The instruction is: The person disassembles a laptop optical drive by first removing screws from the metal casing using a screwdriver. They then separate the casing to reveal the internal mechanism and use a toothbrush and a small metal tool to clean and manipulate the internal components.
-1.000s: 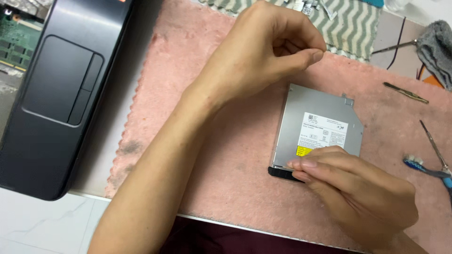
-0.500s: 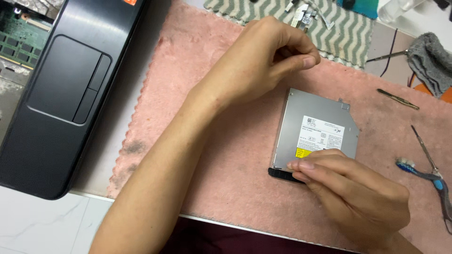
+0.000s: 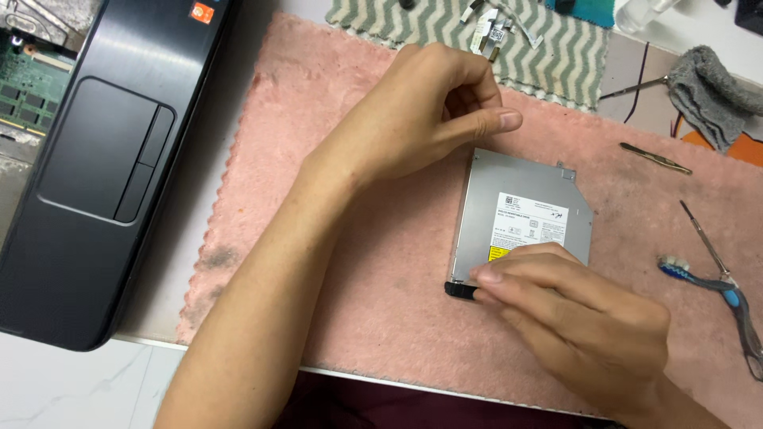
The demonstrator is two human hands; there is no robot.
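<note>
A slim silver optical drive [image 3: 517, 191] with a white label lies flat on a pink fuzzy mat [image 3: 318, 159]. My right hand [image 3: 580, 318] grips its near edge, fingertips on the black front bezel at the near left corner. My left hand [image 3: 421, 119] reaches across from the lower left and hovers just past the drive's far left corner. Its fingers are curled with the thumb pressed against the index finger. Whether something small is pinched there is hidden.
A dark laptop [image 3: 95, 159] lies at the left, with a green circuit board [image 3: 24, 87] beyond it. A striped cloth [image 3: 556, 48] holds small parts [image 3: 493, 28]. At the right lie tweezers [image 3: 656, 159], a thin screwdriver [image 3: 703, 238], a blue toothbrush [image 3: 699, 278] and a grey rag [image 3: 707, 91].
My left hand has come slightly nearer to the drive's far left corner. My right hand has kept its hold on the near edge, and the drive has stayed put.
</note>
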